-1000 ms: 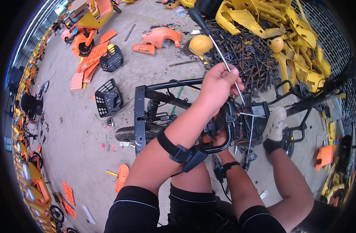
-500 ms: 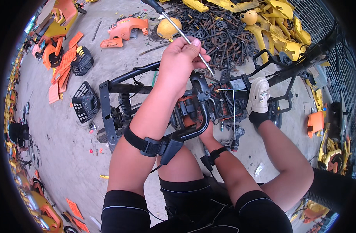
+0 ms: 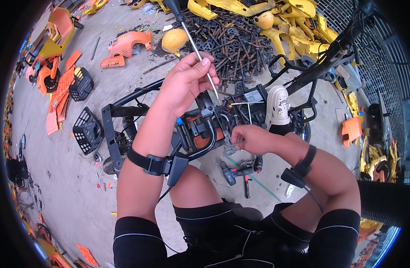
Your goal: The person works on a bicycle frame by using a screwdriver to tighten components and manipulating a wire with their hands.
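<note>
My left hand (image 3: 187, 82) is closed around the thin shaft of a long screwdriver (image 3: 194, 44). Its dark handle points up and away, and its tip hangs over the middle of a black scooter frame (image 3: 140, 91). The frame lies on the floor in front of me, with orange parts and wiring inside it. Beside a bent black tube (image 3: 211, 138) of the frame is my right hand (image 3: 254, 139), fingers curled together; what they hold, if anything, cannot be made out. A thin metal T-shaped rod (image 3: 249, 114) rests on the frame just beyond my right hand.
A cordless drill (image 3: 236, 172) lies on the floor below my right hand. My foot in a white clog (image 3: 278, 107) rests against the frame. Farther off are a heap of rusty metal parts (image 3: 232, 44), yellow panels (image 3: 299, 42), orange panels (image 3: 131, 43) and black baskets (image 3: 87, 129).
My right hand has come out from within the frame and moved right, to above the drill. The left hand still grips the screwdriver. The whole view has shifted slightly.
</note>
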Tool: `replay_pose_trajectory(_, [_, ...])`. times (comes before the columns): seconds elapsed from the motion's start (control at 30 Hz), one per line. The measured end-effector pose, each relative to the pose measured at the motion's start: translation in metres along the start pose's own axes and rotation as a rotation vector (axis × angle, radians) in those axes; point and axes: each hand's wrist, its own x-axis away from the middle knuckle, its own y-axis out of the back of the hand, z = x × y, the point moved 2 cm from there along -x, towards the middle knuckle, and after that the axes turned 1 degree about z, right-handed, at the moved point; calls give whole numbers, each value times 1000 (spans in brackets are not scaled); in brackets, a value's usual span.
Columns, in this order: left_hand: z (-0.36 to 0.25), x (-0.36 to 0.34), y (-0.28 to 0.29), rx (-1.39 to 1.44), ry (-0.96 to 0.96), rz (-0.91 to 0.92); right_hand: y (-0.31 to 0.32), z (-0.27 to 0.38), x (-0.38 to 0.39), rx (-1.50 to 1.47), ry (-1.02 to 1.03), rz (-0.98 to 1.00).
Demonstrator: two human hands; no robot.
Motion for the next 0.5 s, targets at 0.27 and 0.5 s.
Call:
replay_pose_trajectory(0.27, [5, 5, -8, -123, 150, 79, 114, 87, 97, -451, 48, -124])
replay_pose_trajectory(0.5, [-11, 13, -34, -66, 91, 268, 149, 101, 103, -603, 155, -196])
